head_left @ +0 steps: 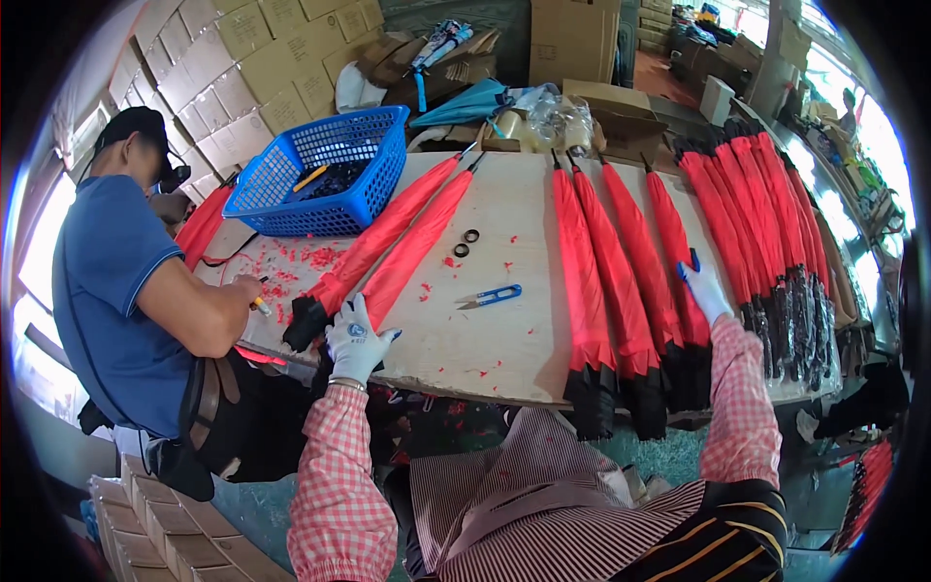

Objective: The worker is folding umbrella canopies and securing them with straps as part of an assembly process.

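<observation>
Presently left hand [357, 339], gloved, fingers closed round a folded red umbrella [412, 250] at the near edge of the wooden surface [504, 330], steadying it; right hand [703, 289], fingers spread, rests on another red umbrella [671, 254]; blue snips [493, 296] between

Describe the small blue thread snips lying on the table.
The thread snips are small, with blue handle loops and short silvery blades that look shut, pointing toward the person's left. They lie flat on the pale wooden table, untouched, between two groups of red folded umbrellas, with red scraps scattered around and two black rings farther back.
</observation>
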A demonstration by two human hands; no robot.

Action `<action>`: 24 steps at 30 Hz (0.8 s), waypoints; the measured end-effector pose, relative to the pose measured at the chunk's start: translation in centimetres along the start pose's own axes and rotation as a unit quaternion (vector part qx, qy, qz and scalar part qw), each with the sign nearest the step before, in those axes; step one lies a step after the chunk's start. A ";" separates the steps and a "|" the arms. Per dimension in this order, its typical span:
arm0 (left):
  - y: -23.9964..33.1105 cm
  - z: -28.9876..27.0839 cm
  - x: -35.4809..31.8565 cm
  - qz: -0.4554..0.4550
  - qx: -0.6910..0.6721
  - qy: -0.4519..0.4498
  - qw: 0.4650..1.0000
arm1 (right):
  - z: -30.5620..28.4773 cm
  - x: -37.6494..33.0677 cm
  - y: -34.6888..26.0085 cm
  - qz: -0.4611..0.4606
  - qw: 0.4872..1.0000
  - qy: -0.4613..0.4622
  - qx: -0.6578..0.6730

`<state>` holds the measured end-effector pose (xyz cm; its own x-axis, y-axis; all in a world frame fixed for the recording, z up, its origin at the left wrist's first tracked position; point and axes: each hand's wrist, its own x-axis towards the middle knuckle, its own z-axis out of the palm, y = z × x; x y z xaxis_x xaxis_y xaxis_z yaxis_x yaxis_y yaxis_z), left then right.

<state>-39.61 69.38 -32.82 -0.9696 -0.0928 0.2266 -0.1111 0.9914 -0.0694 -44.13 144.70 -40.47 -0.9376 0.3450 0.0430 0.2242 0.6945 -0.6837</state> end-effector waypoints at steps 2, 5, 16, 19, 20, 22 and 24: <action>-1.3 -0.3 1.1 -0.048 0.002 -0.081 0.996 | 4.1 -2.3 -3.5 -0.010 0.999 0.019 -0.027; -3.4 0.0 2.4 -0.078 -0.039 -0.127 0.988 | 7.3 -6.0 -9.3 -0.030 0.993 0.074 -0.086; -10.0 -6.8 -18.3 -0.154 -0.737 -0.264 0.602 | 5.8 -12.7 -25.7 -0.307 0.946 0.092 -0.048; -14.4 -5.8 -21.5 -0.127 -0.803 -0.324 0.483 | 11.8 -12.4 -34.7 -0.324 0.938 -0.104 0.061; -13.4 -6.9 -21.1 -0.085 -0.831 -0.354 0.421 | 15.1 -11.3 -36.3 -0.365 0.920 -0.133 0.044; -12.7 -6.7 -22.1 -0.052 -0.857 -0.364 0.361 | 22.7 -10.5 -40.6 -0.345 0.926 -0.154 -0.015; -12.2 -4.6 -24.1 -0.092 -0.806 -0.354 0.465 | 28.6 -9.1 -43.7 -0.338 0.925 -0.164 -0.051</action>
<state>-13.93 59.89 -32.98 -0.8684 0.3689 -0.3313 -0.4513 -0.3112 0.8364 -52.96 93.15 -31.76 -0.8988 -0.3893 0.2015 -0.4357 0.7429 -0.5082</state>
